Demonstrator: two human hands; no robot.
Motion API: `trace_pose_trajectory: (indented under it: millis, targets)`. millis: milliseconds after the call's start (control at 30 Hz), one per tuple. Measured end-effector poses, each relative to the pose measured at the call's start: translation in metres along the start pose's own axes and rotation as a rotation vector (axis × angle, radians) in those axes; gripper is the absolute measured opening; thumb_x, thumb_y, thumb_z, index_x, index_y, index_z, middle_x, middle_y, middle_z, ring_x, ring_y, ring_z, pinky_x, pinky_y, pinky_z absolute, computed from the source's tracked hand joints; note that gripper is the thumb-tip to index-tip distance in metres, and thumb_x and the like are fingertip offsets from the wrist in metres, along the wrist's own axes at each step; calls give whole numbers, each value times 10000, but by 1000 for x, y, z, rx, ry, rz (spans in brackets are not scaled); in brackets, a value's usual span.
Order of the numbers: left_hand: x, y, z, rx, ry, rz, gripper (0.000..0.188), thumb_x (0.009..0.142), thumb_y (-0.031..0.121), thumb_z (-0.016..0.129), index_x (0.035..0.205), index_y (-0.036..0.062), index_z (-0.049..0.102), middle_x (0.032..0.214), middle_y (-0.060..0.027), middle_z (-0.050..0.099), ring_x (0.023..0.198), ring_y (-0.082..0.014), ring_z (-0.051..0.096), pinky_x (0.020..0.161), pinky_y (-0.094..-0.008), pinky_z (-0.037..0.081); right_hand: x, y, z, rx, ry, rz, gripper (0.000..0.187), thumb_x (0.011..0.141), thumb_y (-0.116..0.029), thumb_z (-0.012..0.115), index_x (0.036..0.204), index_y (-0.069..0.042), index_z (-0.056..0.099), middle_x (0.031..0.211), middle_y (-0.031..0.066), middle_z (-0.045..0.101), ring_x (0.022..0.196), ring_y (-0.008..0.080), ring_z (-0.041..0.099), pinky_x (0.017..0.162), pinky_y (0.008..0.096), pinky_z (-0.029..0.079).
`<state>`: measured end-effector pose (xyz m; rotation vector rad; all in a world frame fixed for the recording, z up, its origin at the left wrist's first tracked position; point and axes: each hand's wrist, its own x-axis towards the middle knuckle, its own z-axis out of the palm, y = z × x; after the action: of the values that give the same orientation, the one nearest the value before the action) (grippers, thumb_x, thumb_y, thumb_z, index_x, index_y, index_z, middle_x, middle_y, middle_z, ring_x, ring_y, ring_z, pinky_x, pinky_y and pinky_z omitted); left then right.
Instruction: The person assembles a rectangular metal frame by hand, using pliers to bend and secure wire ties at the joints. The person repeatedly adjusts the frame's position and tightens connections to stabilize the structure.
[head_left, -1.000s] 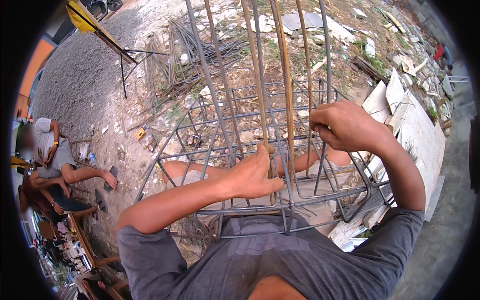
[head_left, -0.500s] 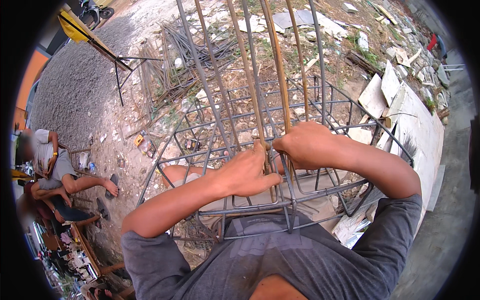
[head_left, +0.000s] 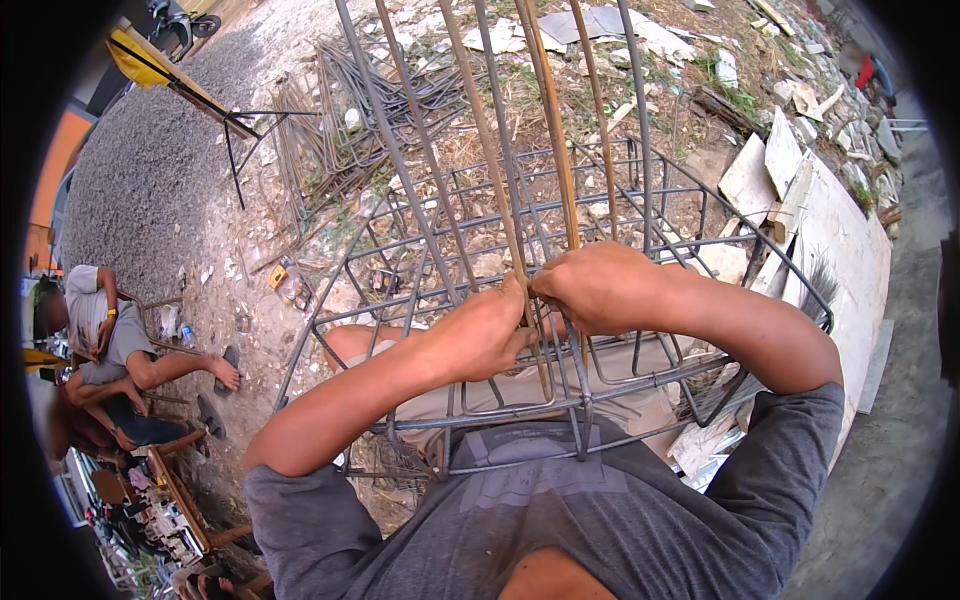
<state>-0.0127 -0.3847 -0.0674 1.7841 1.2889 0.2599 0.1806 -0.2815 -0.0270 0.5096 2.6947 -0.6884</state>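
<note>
A cage of steel rebar (head_left: 480, 411) lies across my lap, its rectangular stirrups crossed by long bars that run away from me. My left hand (head_left: 485, 335) is closed at a rusty brown bar (head_left: 497, 180), thumb and forefinger pinched together there. Against its fingertips my right hand (head_left: 598, 288) is closed too, knuckles up, beside a second, thicker rusty bar (head_left: 556, 150). Whatever small thing the fingers pinch is hidden. Both wrists rest above the near part of the cage.
Loose bent rebar (head_left: 375, 85) is heaped on the rubble ahead. White broken boards (head_left: 830, 270) lean at the right, next to a concrete strip (head_left: 860, 480). Grey gravel (head_left: 150, 150) is piled far left. Two people sit at the left, one in a grey shirt (head_left: 90, 310).
My left hand has shifted slightly down, and its outstretched thumb has drawn in. My right hand has moved a little left, bringing the fingertips of both hands together.
</note>
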Motion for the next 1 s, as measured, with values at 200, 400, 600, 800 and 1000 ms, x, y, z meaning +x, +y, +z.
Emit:
trace_pose_trajectory:
  millis: [200,400,600,800,1000]
  targets:
    - [0,-9,6,37,78,57,501,951,81,659,1307,-110,363,986,-318,697,981,-501,682,840,-544,533,-3,-9,-3,-120,48,18,464,784,-276,884,1109,-2,700,1054,188,739,968,399,751,804,494,604]
    - [4,-12,9,23,135,44,509,923,70,685,1303,-95,390,906,-297,707,925,-507,690,816,-554,529,-3,-7,8,-64,73,45,445,788,-263,870,1064,42,698,1046,213,733,961,409,749,820,491,607]
    - [5,1,-4,-15,131,-64,251,932,104,661,1088,-77,582,807,-233,713,808,-415,734,757,-496,555,3,-7,18,33,66,102,351,872,-267,725,1028,47,705,1009,229,680,922,461,714,832,539,578]
    - [9,3,-13,-185,61,-80,205,979,99,539,940,-68,652,756,-172,720,713,-290,748,664,-420,575,-5,-25,-4,25,27,85,545,836,-463,741,1021,49,724,1000,217,681,914,445,723,832,514,589]
    - [8,4,-17,-114,49,-68,245,971,122,500,949,-74,646,782,-219,717,741,-367,739,686,-461,563,1,-35,3,-32,61,167,584,807,-518,751,993,36,737,987,198,701,914,439,725,839,519,585]
